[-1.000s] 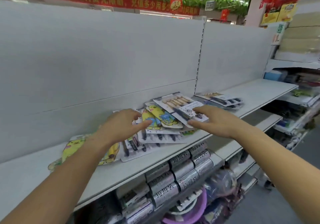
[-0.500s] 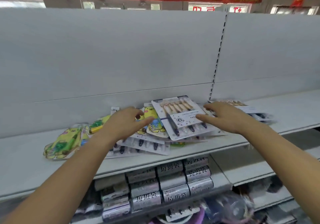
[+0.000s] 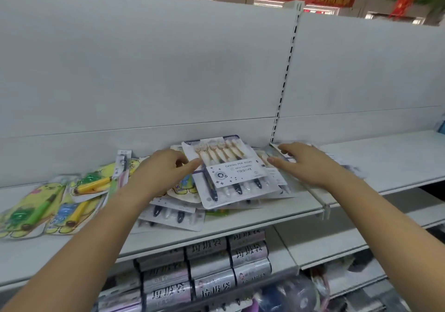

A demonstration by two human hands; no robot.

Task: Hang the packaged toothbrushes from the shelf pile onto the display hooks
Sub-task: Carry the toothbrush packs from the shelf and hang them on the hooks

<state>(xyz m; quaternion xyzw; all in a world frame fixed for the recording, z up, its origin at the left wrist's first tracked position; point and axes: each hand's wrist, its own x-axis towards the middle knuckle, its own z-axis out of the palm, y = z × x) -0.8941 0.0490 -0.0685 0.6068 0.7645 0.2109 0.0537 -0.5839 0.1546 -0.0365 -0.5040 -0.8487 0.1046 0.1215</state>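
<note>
while the pile of packaged toothbrushes lies mid-frame on the white shelf, the left hand rests on it, fingers bent, thumb at the left edge of the top multipack; whether it grips, i cannot tell. the right hand, fingers straight and spread, touches that pack's right edge.
</note>
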